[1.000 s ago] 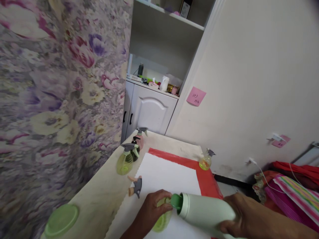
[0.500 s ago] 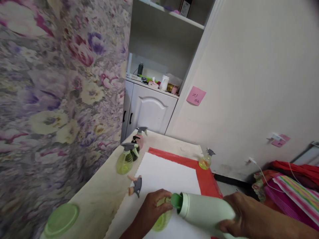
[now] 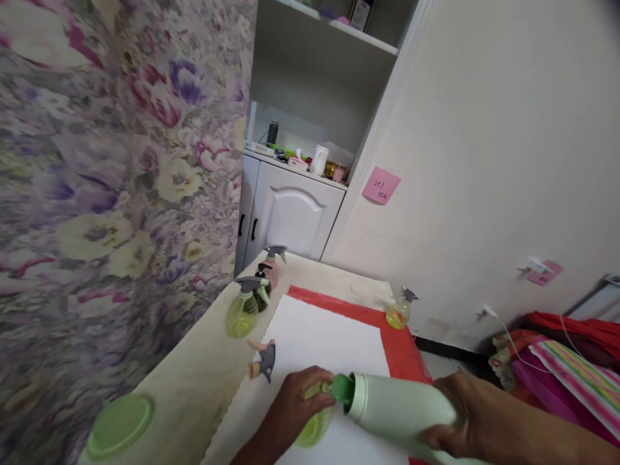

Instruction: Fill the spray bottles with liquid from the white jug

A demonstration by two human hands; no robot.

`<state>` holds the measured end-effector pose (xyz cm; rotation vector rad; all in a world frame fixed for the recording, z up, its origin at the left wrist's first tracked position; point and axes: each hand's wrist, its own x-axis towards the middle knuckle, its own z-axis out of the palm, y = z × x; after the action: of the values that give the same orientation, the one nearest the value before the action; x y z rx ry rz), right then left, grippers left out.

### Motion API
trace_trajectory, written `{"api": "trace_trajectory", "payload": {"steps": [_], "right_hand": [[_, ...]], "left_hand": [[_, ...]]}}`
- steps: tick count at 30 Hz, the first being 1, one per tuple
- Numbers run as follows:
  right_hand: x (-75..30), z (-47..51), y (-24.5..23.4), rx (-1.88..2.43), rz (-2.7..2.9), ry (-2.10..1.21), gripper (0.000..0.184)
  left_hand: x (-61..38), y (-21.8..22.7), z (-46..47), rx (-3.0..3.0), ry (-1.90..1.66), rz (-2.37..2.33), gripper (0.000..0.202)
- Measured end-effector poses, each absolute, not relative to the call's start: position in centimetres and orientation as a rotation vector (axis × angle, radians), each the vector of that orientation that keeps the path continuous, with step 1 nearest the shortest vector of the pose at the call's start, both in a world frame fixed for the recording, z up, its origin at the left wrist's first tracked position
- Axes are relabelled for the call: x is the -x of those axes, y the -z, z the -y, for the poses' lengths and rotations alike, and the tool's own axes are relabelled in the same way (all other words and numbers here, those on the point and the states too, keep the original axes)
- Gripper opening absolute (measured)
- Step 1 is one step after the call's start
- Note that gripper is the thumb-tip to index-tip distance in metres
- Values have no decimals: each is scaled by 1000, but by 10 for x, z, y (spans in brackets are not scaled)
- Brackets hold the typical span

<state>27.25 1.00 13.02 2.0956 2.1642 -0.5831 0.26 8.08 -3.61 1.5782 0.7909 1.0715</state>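
Hardly anything has moved since the earlier frame: over the white sheet (image 3: 329, 336), the left hand (image 3: 306, 394) still pinches the small yellow-green bottle (image 3: 314, 429) near its neck, while the right hand (image 3: 450, 416) keeps its fingers wrapped around the large pale-green bottle (image 3: 394, 405), tipped sideways, green spout (image 3: 343, 390) beside the small one's mouth. Beneath the sheet lie red sheeting (image 3: 402, 349) and the cream surface (image 3: 194, 374), with flowered wall covering (image 3: 121, 161) at left and a white cabinet (image 3: 295, 219) beyond. On the plain wall (image 3: 484, 129), a pink note (image 3: 382, 185) carries two handwritten lines, the upper apparently "243", the lower too small to read surely.
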Motion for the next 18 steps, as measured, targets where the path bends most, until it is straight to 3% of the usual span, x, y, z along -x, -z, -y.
{"api": "trace_trajectory", "payload": {"steps": [18], "right_hand": [[-272, -11, -134, -2082, -2144, 484, 43]], "left_hand": [[-4, 34, -81, -1562, -1067, -802, 16]]}}
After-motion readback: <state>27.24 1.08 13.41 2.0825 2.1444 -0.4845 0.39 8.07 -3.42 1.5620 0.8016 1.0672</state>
